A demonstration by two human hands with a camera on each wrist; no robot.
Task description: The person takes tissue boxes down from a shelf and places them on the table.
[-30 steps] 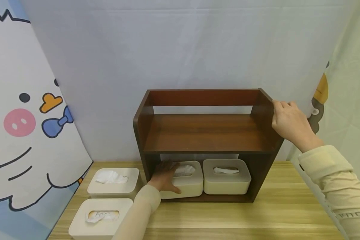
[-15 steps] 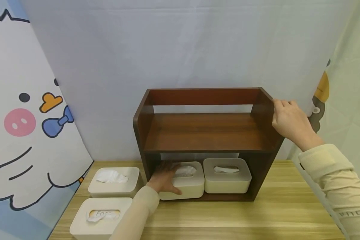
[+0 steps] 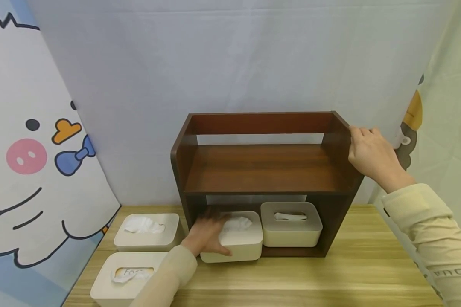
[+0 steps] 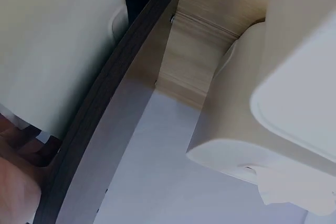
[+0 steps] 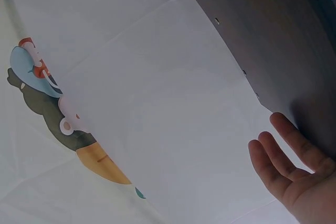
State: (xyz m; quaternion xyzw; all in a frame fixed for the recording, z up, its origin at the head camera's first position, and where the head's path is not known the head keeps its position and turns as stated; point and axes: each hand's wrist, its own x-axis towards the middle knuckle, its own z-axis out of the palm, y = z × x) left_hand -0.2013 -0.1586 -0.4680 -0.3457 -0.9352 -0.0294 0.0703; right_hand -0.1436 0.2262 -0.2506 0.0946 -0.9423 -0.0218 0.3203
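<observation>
Tissue box (image 3: 240, 247) juts from lower tier of shelf unit (image 3: 263, 168), left side; left hand (image 3: 207, 234), grip pinching it, thumb at front; right hand (image 3: 373, 154), fingers loosely extended, touches right panel (image 3: 337, 155).

The shelf (image 3: 265, 170) is dark brown, two-tiered and upright. In its lower left sits a cream box (image 3: 243, 248) with rounded corners and white tissue (image 3: 239, 223) in its slot, slightly askew, jutting past the front edge.
</observation>
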